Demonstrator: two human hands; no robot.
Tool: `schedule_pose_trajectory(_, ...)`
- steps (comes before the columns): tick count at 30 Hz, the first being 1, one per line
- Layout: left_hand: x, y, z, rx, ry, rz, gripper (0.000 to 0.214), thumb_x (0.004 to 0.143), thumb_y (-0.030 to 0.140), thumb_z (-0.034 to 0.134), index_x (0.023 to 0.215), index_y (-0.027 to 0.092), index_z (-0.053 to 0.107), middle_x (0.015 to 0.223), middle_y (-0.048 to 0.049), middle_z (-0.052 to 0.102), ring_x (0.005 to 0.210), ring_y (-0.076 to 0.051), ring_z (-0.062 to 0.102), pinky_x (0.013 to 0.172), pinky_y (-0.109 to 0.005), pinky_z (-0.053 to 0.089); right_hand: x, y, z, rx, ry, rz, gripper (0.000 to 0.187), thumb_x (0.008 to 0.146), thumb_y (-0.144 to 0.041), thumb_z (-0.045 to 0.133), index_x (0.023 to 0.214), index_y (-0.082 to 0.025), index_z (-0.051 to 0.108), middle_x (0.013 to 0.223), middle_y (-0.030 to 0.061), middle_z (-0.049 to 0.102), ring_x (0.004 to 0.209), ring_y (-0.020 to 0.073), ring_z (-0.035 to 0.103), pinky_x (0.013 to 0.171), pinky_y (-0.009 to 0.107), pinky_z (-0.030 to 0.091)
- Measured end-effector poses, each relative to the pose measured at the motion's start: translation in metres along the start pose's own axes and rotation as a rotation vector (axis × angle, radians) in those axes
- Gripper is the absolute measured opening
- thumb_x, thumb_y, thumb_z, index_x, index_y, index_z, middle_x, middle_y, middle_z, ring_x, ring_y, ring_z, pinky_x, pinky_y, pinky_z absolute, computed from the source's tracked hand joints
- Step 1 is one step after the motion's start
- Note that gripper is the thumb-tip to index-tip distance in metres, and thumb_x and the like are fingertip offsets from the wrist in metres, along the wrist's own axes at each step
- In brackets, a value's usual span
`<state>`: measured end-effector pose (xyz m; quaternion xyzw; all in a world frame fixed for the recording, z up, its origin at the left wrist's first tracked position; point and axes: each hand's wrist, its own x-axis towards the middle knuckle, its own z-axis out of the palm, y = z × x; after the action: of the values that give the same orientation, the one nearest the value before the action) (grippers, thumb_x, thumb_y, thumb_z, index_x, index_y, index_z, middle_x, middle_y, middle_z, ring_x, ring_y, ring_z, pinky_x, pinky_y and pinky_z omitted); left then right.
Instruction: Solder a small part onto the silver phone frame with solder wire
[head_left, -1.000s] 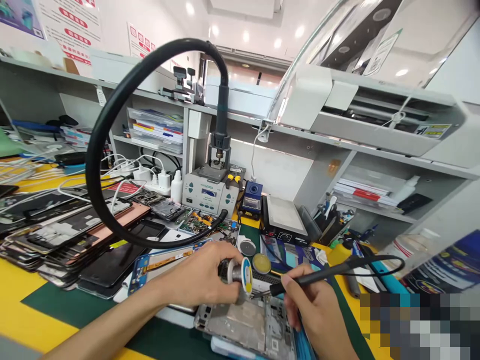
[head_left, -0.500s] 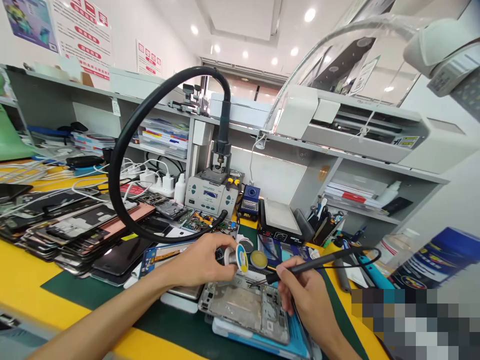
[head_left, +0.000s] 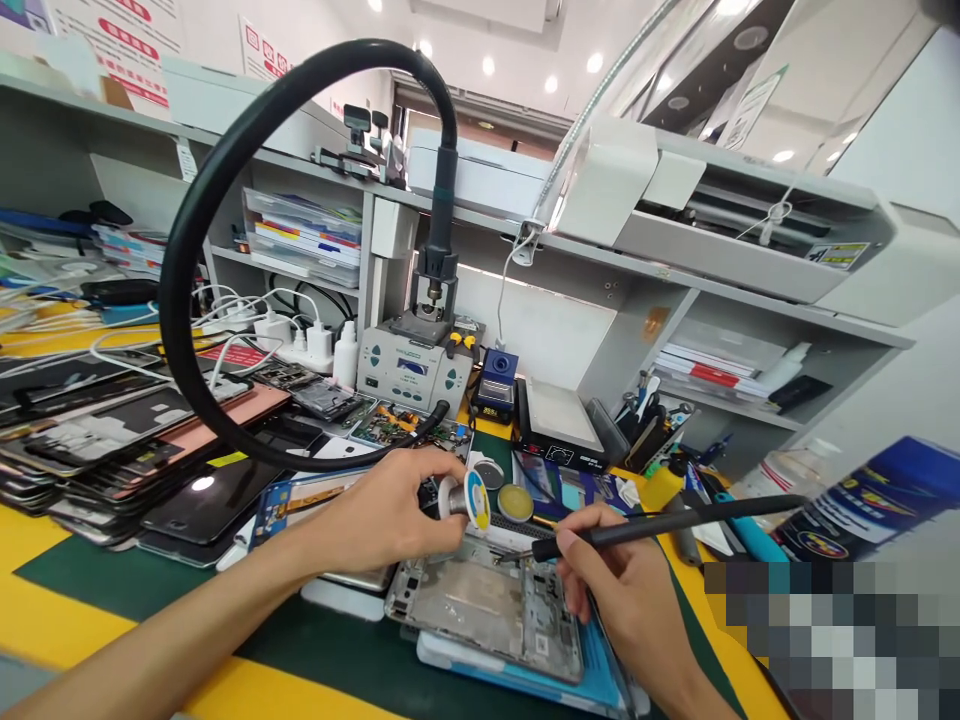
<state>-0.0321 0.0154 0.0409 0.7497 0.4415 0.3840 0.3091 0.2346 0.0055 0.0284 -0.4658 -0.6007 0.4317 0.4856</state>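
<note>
My left hand [head_left: 390,515] is closed on a small spool of solder wire [head_left: 466,497], held just above the top edge of an opened phone frame [head_left: 487,610]. My right hand [head_left: 626,590] grips a black soldering iron [head_left: 660,530] like a pen, its tip pointing left at the frame's upper edge, close to the spool. The phone frame lies on a blue mat [head_left: 592,680] over a green work mat [head_left: 135,580].
A hot-air station [head_left: 409,370] with a looping black hose [head_left: 187,250] stands behind. Stacks of phone screens and frames [head_left: 112,450] fill the left. A brass tip-cleaner tin [head_left: 516,502], a black heating plate [head_left: 559,425], a tool holder [head_left: 656,430] and shelves lie beyond.
The view shifted slightly; both hands stay at the phone frame's top edge with spool and iron held the same way.
</note>
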Motion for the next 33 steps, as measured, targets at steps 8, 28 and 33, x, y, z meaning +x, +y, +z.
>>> schedule_pose_trajectory(8,0.000,0.004,0.001,0.000,-0.014,-0.031,0.017,0.082,0.022,0.070,0.096,0.021,0.081,0.101,0.0011,0.082,0.096,-0.023,0.072,0.083,-0.029,0.051,-0.006,0.000,-0.002,-0.072,-0.001,-0.026,0.038,0.091,-0.057,0.083,0.086,-0.020,0.073,0.053,-0.0036,0.059,0.047,0.0156,0.055,0.047,0.025,0.044)
schedule_pose_trajectory(28,-0.003,0.010,0.000,0.041,-0.017,-0.057,0.022,0.084,0.020,0.071,0.101,0.025,0.083,0.100,0.0052,0.081,0.085,-0.018,0.071,0.075,-0.025,0.051,-0.014,-0.001,-0.004,-0.208,0.074,-0.001,0.020,0.087,-0.044,0.079,0.084,-0.025,0.077,0.056,-0.0013,0.062,0.055,0.0199,0.054,0.055,0.031,0.043)
schedule_pose_trajectory(33,-0.005,0.003,0.002,0.035,-0.033,-0.083,0.018,0.085,0.022,0.070,0.098,0.028,0.080,0.104,0.0060,0.081,0.097,-0.021,0.075,0.083,-0.027,0.053,-0.015,-0.002,-0.004,-0.259,0.089,-0.039,0.014,0.086,-0.039,0.079,0.083,-0.026,0.079,0.057,-0.0014,0.063,0.056,0.0197,0.055,0.056,0.032,0.042)
